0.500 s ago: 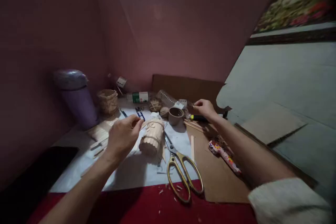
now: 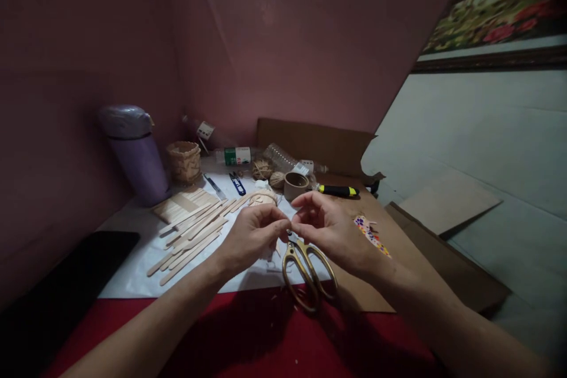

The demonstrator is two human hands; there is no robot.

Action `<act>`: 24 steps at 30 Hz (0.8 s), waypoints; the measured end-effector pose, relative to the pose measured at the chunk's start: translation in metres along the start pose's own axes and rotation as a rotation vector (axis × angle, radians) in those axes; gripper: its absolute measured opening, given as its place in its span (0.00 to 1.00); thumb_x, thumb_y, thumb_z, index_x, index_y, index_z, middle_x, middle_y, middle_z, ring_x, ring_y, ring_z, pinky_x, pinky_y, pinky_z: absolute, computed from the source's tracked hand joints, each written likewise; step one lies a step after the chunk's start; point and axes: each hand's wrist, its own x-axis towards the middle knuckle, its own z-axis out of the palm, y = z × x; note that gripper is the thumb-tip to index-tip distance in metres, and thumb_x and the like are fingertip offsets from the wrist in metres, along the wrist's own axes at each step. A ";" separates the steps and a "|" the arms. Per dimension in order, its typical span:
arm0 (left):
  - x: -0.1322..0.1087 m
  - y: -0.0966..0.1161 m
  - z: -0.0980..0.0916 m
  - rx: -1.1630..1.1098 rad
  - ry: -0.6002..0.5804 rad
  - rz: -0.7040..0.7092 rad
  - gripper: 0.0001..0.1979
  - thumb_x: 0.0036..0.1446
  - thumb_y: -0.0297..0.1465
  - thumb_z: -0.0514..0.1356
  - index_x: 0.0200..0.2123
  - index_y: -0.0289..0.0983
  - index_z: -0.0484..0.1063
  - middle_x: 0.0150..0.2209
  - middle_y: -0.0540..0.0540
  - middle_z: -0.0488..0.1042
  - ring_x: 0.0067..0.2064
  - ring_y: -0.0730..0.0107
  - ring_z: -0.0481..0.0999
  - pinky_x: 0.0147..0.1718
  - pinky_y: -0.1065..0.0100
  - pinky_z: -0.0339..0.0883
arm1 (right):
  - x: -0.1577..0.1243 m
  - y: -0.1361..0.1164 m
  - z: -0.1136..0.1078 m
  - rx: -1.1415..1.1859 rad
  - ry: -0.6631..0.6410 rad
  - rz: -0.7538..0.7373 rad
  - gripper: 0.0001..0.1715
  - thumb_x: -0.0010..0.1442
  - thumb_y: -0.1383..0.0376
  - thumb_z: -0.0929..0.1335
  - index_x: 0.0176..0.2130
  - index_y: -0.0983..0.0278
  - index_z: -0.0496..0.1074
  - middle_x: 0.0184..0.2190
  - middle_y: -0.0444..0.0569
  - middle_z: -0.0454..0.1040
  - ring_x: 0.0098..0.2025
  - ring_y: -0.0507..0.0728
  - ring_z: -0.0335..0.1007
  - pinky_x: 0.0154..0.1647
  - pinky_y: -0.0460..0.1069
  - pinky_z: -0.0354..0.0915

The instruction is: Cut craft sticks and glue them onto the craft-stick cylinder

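Two hands, the left hand point(image 2: 254, 237) and right hand point(image 2: 330, 233), had fingertips drawn close together before the scissors point(image 2: 302, 248); whether they pinched anything I cannot tell. Behind them, the wooden cylinder point(image 2: 263, 197) lay half-hidden.

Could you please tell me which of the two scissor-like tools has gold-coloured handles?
The large scissors, whose loops extend over the red surface; the smaller snips farther back have blue handles.

A purple tumbler point(image 2: 140, 165) stands at the left. Farther right, a clear plastic bottle point(image 2: 237, 156) with a green-and-white label lies on its side. A flowery picture point(image 2: 500, 18) hangs upper right.
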 end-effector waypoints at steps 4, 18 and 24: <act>0.003 -0.001 -0.004 -0.147 0.025 -0.072 0.13 0.52 0.38 0.65 0.25 0.34 0.69 0.20 0.50 0.73 0.13 0.80 0.63 0.11 0.76 0.54 | 0.001 0.002 -0.002 0.064 0.009 0.059 0.10 0.58 0.62 0.67 0.39 0.64 0.66 0.27 0.43 0.71 0.27 0.50 0.65 0.28 0.48 0.64; 0.000 0.001 -0.004 -0.202 0.002 -0.081 0.12 0.54 0.37 0.64 0.27 0.33 0.72 0.22 0.49 0.74 0.16 0.80 0.66 0.14 0.77 0.59 | 0.002 0.000 0.002 0.002 0.001 0.080 0.10 0.52 0.63 0.69 0.25 0.65 0.68 0.21 0.41 0.67 0.22 0.48 0.59 0.23 0.46 0.56; 0.000 0.002 -0.004 -0.276 -0.022 -0.081 0.12 0.52 0.35 0.66 0.25 0.33 0.71 0.22 0.49 0.74 0.16 0.80 0.66 0.14 0.76 0.60 | 0.000 -0.003 0.000 -0.012 0.005 0.031 0.13 0.61 0.61 0.64 0.27 0.65 0.69 0.23 0.44 0.68 0.23 0.49 0.60 0.24 0.46 0.57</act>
